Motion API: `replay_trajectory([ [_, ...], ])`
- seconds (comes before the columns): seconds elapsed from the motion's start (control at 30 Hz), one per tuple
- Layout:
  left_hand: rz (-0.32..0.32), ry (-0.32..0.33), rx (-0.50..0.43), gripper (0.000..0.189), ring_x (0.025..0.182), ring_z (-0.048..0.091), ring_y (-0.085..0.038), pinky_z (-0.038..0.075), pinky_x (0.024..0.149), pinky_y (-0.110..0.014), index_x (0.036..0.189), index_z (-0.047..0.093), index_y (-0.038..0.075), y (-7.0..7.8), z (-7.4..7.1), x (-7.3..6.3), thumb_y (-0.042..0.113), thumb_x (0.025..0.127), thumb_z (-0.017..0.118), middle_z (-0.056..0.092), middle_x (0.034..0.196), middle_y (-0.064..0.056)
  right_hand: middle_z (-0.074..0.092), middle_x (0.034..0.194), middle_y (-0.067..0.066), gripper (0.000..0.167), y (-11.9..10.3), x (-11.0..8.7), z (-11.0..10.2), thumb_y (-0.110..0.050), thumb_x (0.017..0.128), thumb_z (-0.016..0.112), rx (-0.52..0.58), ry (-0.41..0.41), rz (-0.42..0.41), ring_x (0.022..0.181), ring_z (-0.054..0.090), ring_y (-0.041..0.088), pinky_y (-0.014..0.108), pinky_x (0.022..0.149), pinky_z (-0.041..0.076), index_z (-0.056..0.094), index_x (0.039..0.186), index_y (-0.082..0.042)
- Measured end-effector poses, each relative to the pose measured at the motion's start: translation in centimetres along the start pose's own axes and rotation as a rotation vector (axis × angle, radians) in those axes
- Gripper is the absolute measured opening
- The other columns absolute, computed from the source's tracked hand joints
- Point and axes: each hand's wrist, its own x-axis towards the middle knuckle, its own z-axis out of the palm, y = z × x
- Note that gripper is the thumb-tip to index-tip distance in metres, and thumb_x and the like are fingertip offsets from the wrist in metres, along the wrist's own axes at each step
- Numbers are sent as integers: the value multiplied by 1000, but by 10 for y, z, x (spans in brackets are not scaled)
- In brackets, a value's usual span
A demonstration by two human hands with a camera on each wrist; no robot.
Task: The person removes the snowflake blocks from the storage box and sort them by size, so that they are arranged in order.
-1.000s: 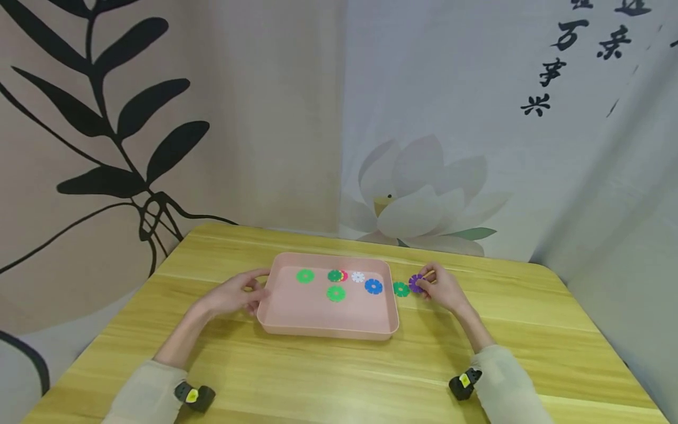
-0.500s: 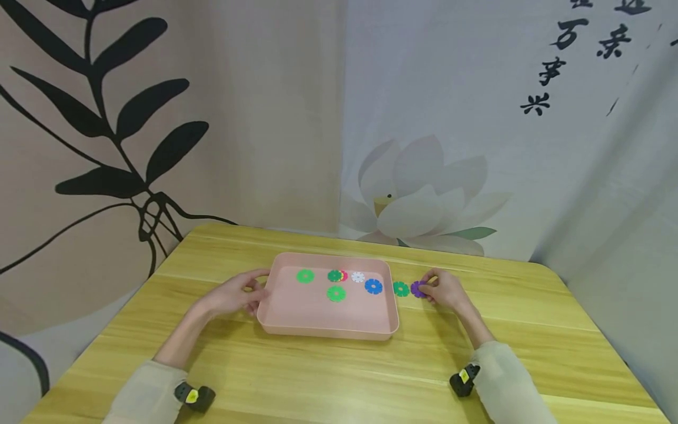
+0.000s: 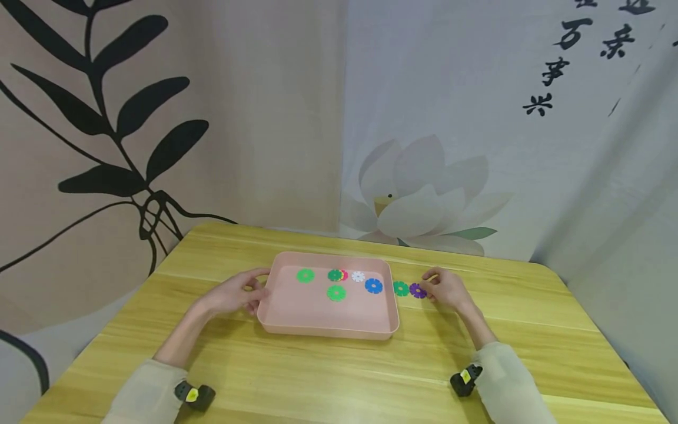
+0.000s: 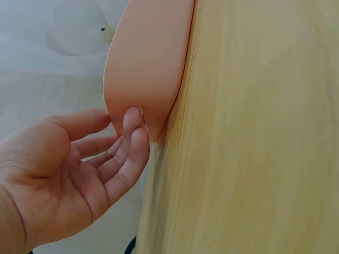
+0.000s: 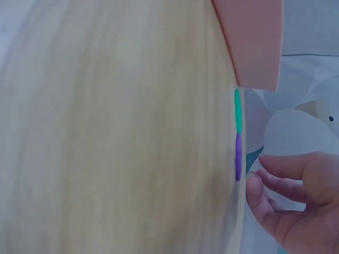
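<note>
A shallow pink tray (image 3: 328,318) stands on the table, and my left hand (image 3: 233,294) holds its left end. In the left wrist view, the thumb is at the tray's rim while curled fingers (image 4: 139,148) touch the outer wall. Just past the tray's right side lies a green notched plastic disc (image 3: 401,288). A purple notched disc (image 3: 417,290) lies flat beside it, edge to edge. My right hand (image 3: 446,290) is at the purple disc's right edge. The right wrist view shows its loosely bent fingers a little apart from the purple disc (image 5: 238,157).
Inside the tray are light green discs (image 3: 305,275), a blue disc (image 3: 373,286), a white disc (image 3: 358,276), and a dark green disc (image 3: 334,275) overlapping yellow and pink ones. The wooden table (image 3: 328,377) ends at a printed curtain (image 3: 275,118).
The purple disc came down from my right hand's pinch onto the table, right of the green one. The right fingers then loosened and drew slightly right. My left hand and the tray stayed put.
</note>
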Motion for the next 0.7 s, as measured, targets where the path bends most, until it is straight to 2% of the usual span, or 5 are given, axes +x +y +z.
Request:
replay_trajectory([
  [0.2,-2,-1,-8,61,75,63,-23,57,68,-38,154,25,-9,0,0,0,8,104,55,54,98,-18,70,91,16,23,-17,-1,0,-12,97,65,-18,41,-56,70,67,25,29,58,52,63,112,6],
  [0.47,-2,-7,-4,61,75,63,-23,57,68,-37,154,24,-10,1,1,-1,7,104,55,54,98,-18,69,96,16,26,-50,-5,6,-11,97,64,19,62,-142,80,70,30,32,64,56,63,117,6],
  [0.7,-3,-6,-5,62,76,63,-23,57,69,-38,154,24,-10,1,1,0,8,104,55,54,99,-17,69,103,16,24,-76,-6,20,-11,98,65,32,60,-191,87,69,28,37,70,58,65,117,3],
])
